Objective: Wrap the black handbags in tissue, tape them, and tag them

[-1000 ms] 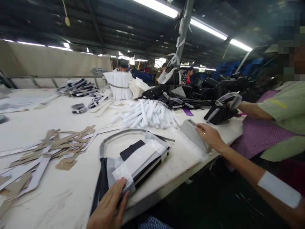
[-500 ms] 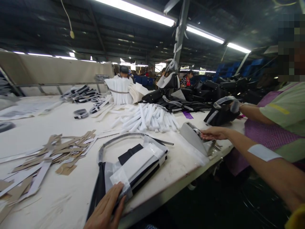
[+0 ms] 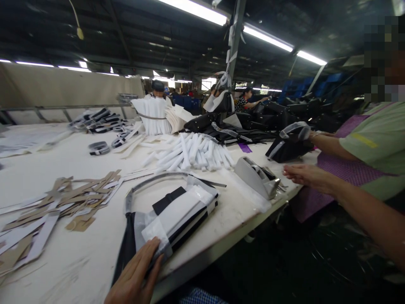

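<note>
A black handbag lies on its side at the table's near edge, partly covered with white wrapping and clear film. Its film-wrapped handle arches out behind it on the tabletop. My left hand grips the bag's near end, fingers over the wrapping and thumb at the side. To the right of the bag stands a grey tape dispenser. Just beyond it, over the table edge, my right hand is raised with its fingertips pinched; whatever is between them is too small to make out.
White foam strips are heaped behind the bag. Brown and white paper strips lie scattered at left. Wrapped straps sit farther back. A co-worker in a purple apron handles another black bag close by on the right.
My right hand has moved off the tape dispenser to the right, fingers still pinched. My left hand stays on the bag. The whole view has shifted slightly.
</note>
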The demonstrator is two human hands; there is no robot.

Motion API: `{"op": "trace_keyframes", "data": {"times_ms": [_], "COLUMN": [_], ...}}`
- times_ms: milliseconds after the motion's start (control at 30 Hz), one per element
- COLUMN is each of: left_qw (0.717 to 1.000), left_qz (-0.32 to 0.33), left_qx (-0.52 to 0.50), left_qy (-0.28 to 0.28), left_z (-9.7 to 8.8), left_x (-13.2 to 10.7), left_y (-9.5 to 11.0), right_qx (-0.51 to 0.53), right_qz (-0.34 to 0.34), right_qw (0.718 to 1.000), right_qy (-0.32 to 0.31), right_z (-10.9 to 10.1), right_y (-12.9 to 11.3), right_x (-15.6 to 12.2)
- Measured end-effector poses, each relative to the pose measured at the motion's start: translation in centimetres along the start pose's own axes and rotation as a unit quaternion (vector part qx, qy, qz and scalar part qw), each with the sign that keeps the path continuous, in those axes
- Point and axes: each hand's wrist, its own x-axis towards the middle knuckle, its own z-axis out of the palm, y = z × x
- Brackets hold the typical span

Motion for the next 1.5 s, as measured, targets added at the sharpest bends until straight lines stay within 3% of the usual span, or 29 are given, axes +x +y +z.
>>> {"op": "trace_keyframes", "data": {"times_ms": [100, 167, 367, 500, 600, 733, 800, 867, 967, 1033, 1167, 1267, 1500], "left_qw": [0.999, 0.999, 1.0, 1.0, 1.0, 1.0, 0.999, 0.996, 0.99, 0.986, 0.979, 0.971, 0.946], "left_qz": [0.02, 0.025, 0.016, 0.0, -0.01, -0.011, -0.045, -0.076, -0.096, -0.105, -0.133, -0.161, -0.224], "left_qx": [0.022, 0.026, 0.025, 0.022, 0.017, -0.001, -0.021, -0.05, -0.094, -0.117, -0.15, -0.17, -0.232], "left_qy": [-0.022, -0.025, -0.008, -0.008, 0.008, 0.01, 0.011, -0.006, -0.041, -0.05, -0.046, -0.035, -0.032], "left_z": [-0.2, -0.4, -0.3, -0.3, -0.5, -0.6, -0.7, -0.7, -1.0, -1.3, -1.5, -1.4, -1.6], "left_x": [-0.1, -0.1, -0.1, 0.1, 0.4, 0.6, 0.6, 0.5, 0.4, 0.5, 0.8, 0.9, 1.0], "left_y": [-0.1, -0.1, 0.1, 0.3, 0.5, 0.5, 0.3, 0.1, -0.1, 0.1, 0.7, 1.1, 1.8], "right_qx": [0.056, 0.09, 0.135, 0.101, 0.044, -0.031, -0.058, -0.092, -0.121, -0.098, -0.019, 0.013, 0.01], "right_qz": [0.072, 0.095, 0.12, 0.112, 0.089, 0.016, -0.054, -0.185, -0.399, -0.472, -0.52, -0.528, -0.582], "right_qw": [0.988, 0.981, 0.981, 0.989, 0.995, 0.999, 0.997, 0.975, 0.894, 0.849, 0.77, 0.708, 0.558], "right_qy": [-0.122, -0.143, -0.072, -0.008, 0.019, 0.016, -0.015, -0.079, -0.165, -0.215, -0.368, -0.469, -0.592], "right_z": [-1.5, -1.6, 2.5, 5.4, 5.6, 4.0, 3.2, 3.0, 3.9, 5.2, 9.1, 12.8, 22.5], "right_y": [1.9, 3.4, 7.7, 8.9, 8.9, 7.5, 5.9, 3.4, -2.1, -6.4, -14.4, -19.1, -26.1], "right_x": [-2.1, -3.6, -6.7, -7.6, -8.6, -10.5, -11.2, -11.6, -12.2, -12.7, -13.5, -13.4, -12.7]}}
